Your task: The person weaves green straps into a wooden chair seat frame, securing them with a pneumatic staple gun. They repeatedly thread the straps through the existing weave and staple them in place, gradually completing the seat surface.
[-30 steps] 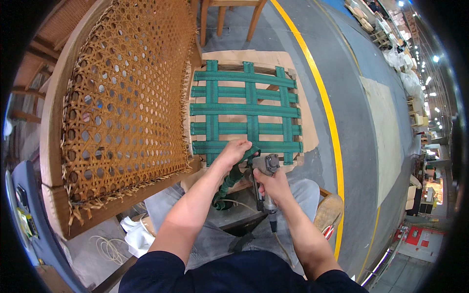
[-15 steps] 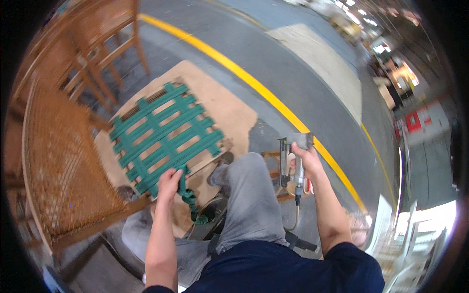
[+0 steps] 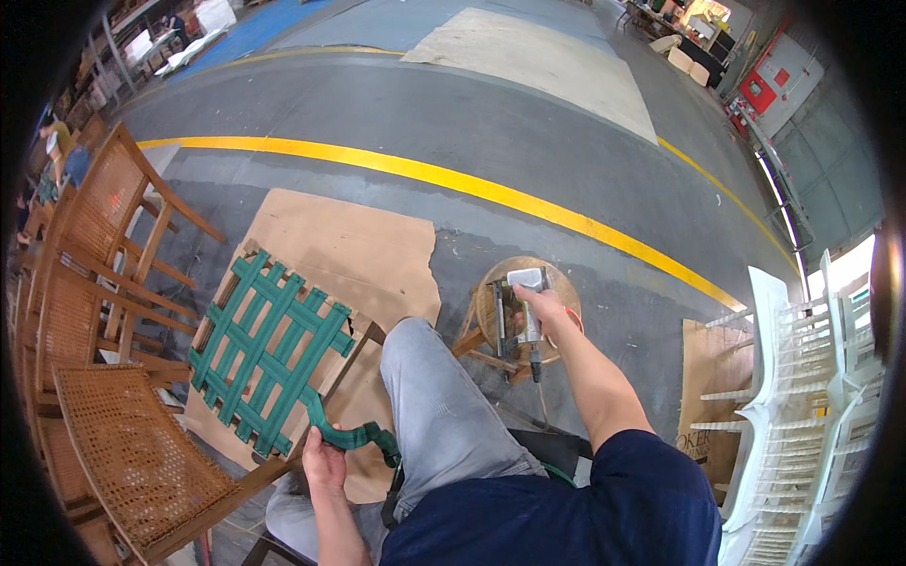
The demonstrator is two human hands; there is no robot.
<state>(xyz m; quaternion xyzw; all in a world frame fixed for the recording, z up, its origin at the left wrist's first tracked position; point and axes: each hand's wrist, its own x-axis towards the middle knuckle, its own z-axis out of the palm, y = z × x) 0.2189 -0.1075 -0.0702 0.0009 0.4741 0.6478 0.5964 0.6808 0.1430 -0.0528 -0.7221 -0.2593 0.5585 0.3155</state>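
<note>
A seat frame woven with green webbing [image 3: 276, 351] leans at my left knee, its strips crossing in an open grid. From its near corner a loose green webbing strap [image 3: 363, 437] runs toward my lap and twists at the end. My left hand [image 3: 324, 464] pinches this strap close to the frame's edge. In my right hand [image 3: 542, 307] is a grey pneumatic staple gun [image 3: 527, 279], gripped round its handle, with a hose running down from it. It is over a round wooden stool [image 3: 563, 274]; whether it touches the top I cannot tell.
Brown wooden chairs with woven cane [image 3: 142, 443] crowd the left side. Cardboard [image 3: 377, 236] lies under the webbed frame. White slatted furniture parts [image 3: 769, 377] stand at right. A yellow line [image 3: 453, 179] crosses the floor. Another person [image 3: 58, 146] is at far left.
My view has swung round, so the webbed frame appears turned and lower. The staple gun has come over the stool. My left hand still holds the strap, now with its palm turned up.
</note>
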